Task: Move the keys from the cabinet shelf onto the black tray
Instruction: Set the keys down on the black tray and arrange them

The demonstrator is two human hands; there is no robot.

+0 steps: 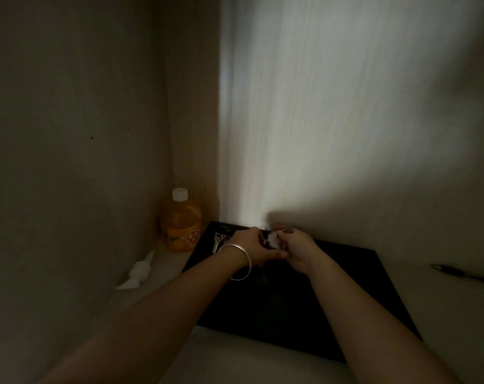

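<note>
I am reaching into a dim household cabinet, a storage nook in a home by the look of it. Plain pale panels close in at the left and back, meeting in a corner behind the black tray (346, 286) on the light shelf. Just left of the tray stands an orange juice bottle (180, 221) with a white cap, nearer me a white pump nozzle (138, 273) lies loose, and right of the tray a pen (466, 275)
</note>
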